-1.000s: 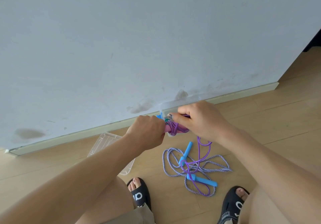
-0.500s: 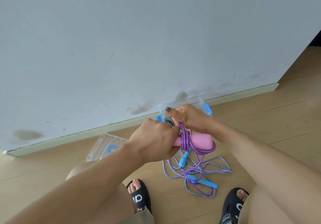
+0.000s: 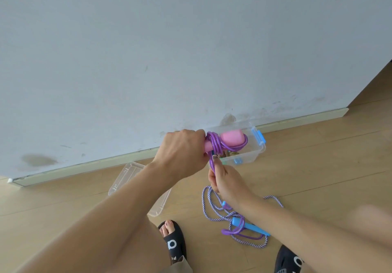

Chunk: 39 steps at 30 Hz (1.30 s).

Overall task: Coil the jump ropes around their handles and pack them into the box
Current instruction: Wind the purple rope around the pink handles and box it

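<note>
My left hand grips the pink handles of a jump rope and holds them level in the air. Several turns of purple rope are wound around the handles. Just below them my right hand pinches the purple rope, whose loose end trails down to the floor. A second rope, purple-and-white braided with blue handles, lies tangled on the floor under my right forearm. The clear plastic box with blue latches stands by the wall behind the pink handles; some items lie inside.
The box's clear lid lies on the wooden floor to the left, partly under my left forearm. My feet in black sandals are at the bottom. A grey wall with a pale baseboard runs across behind the box.
My left hand raised the pink handles and moved them right, in front of the box. My right hand came from above the handles down below them, drawing the purple rope around.
</note>
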Each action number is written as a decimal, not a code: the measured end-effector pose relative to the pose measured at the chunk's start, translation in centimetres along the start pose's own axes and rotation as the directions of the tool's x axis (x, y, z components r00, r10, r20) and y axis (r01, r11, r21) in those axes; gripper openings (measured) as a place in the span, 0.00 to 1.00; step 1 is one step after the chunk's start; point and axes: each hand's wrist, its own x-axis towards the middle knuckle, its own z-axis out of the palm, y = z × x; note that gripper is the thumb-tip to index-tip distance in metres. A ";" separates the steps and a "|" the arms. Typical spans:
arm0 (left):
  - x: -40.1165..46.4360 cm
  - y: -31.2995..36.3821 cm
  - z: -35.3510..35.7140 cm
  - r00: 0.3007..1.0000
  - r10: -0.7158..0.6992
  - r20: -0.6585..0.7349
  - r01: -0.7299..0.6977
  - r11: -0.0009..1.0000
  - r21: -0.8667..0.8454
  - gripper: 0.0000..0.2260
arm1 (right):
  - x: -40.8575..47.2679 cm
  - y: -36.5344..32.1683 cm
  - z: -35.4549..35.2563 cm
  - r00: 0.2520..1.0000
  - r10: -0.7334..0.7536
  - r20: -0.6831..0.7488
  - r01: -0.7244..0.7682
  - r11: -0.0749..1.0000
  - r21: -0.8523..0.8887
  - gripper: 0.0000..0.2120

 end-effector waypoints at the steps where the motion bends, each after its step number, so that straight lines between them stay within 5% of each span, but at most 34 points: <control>1: 0.1 -0.5 0.2 0.999 -0.002 0.038 0.000 0.999 0.047 0.06 | -0.3 0.0 -0.2 0.999 -0.035 -0.010 0.034 0.998 -0.055 0.28; 8: -0.1 -1.4 1.6 0.967 0.057 0.249 -0.133 0.945 0.299 0.05 | -3.2 -1.6 -2.0 0.955 -0.283 0.086 0.274 0.740 -0.614 0.19; 13: -0.9 -0.2 2.5 0.929 0.155 0.337 -0.270 0.906 0.327 0.03 | -2.8 -4.1 -5.3 0.898 -0.433 0.082 0.372 0.646 -0.667 0.24; 19: -2.2 1.9 2.3 0.895 0.356 0.268 -0.423 0.867 0.262 0.03 | 1.0 -5.0 -7.6 0.838 -0.542 0.056 0.404 0.549 -0.731 0.30; 22: -2.6 2.5 2.0 0.903 0.411 0.122 -0.428 0.881 0.200 0.06 | 3.1 -4.2 -8.4 0.880 -0.474 0.037 0.397 0.689 -0.607 0.30; 24: -2.7 2.5 1.5 0.902 0.432 0.011 -0.430 0.894 0.124 0.11 | 4.0 -3.2 -8.6 0.916 -0.400 0.027 0.381 0.849 -0.366 0.30; 27: -2.8 2.2 0.9 0.901 0.403 -0.160 -0.409 0.913 -0.005 0.07 | 5.2 -1.7 -6.0 0.982 -0.188 0.014 0.188 0.981 -0.055 0.30; 29: -2.7 1.8 0.5 0.929 0.288 -0.233 -0.319 0.942 -0.104 0.05 | 5.1 -1.8 -3.7 0.959 0.028 -0.282 0.066 0.945 0.321 0.21; 30: -2.5 1.5 0.3 0.949 0.193 -0.249 -0.239 0.956 -0.170 0.06 | 4.9 -1.5 -3.4 0.948 0.079 -0.309 0.060 0.907 0.417 0.19; 33: -1.6 0.3 -0.3 0.979 -0.101 -0.179 0.029 0.929 -0.368 0.14 | 1.6 -1.2 -2.8 0.999 -0.011 0.049 0.001 0.979 0.203 0.25; 39: 0.1 -0.5 1.2 0.993 -0.122 0.001 0.120 0.979 -0.166 0.06 | -1.8 -2.0 -3.0 0.995 -0.003 0.104 -0.003 0.998 0.061 0.23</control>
